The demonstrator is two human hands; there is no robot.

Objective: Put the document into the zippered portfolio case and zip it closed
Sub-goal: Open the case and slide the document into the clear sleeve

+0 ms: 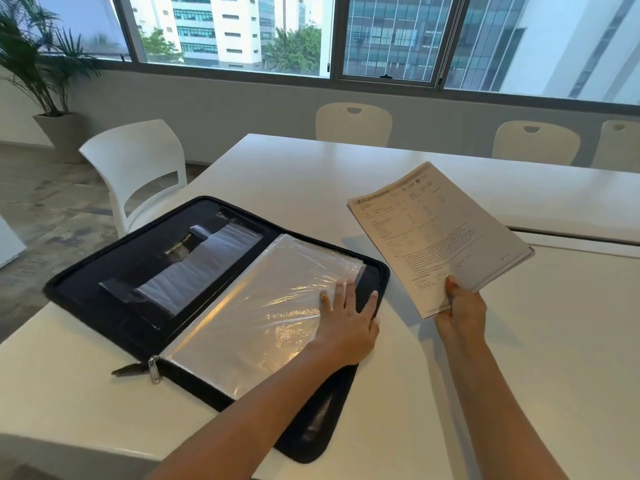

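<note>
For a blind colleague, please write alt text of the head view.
A right hand holds a document above a white table, while the left hand rests flat on clear sleeves in an open black portfolio case.

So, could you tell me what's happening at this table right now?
A person is filing papers. The black zippered fabric portfolio case lies fully open on the white table. The left hand rests flat on the clear plastic sleeves on the case's right half. The right hand holds a printed white paper document by its near edge, raised to the right of the case. The document is not yet inside, and the zip is undone.
</note>
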